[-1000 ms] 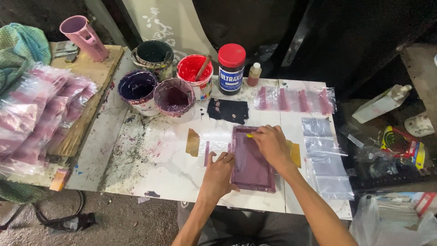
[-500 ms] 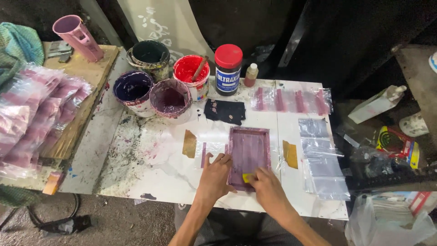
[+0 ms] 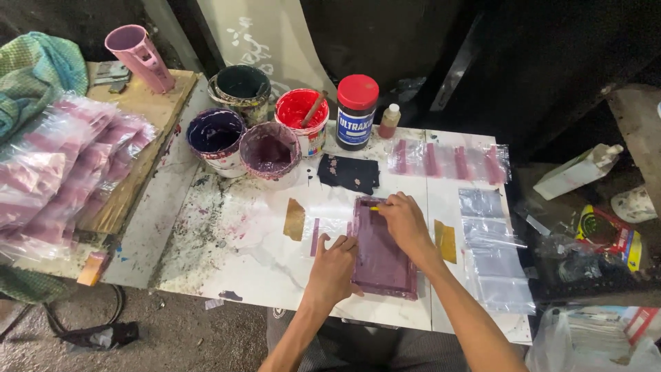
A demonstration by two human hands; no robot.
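Observation:
A small purple-stained printing screen frame [image 3: 383,256] lies flat on the white table [image 3: 234,241]. My left hand [image 3: 334,267] presses on the frame's left edge, fingers spread. My right hand [image 3: 405,222] is at the frame's far end, gripping a small yellow-handled squeegee [image 3: 375,208] against the mesh. A clear plastic bag [image 3: 323,231] with a purple stripe pokes out from under the frame on the left.
Paint tubs [image 3: 268,148] in purple, dark blue, red and black-green stand at the back beside a red-capped jar [image 3: 357,110]. A dark rag [image 3: 349,173] lies behind the frame. Printed bags [image 3: 447,160] lie at the back, blank bags [image 3: 492,262] at right, a bag pile [image 3: 62,172] at left.
My right hand was at the frame's far end, pulled the squeegee to the near end, and is now back at the far end. My left hand stayed on the left edge.

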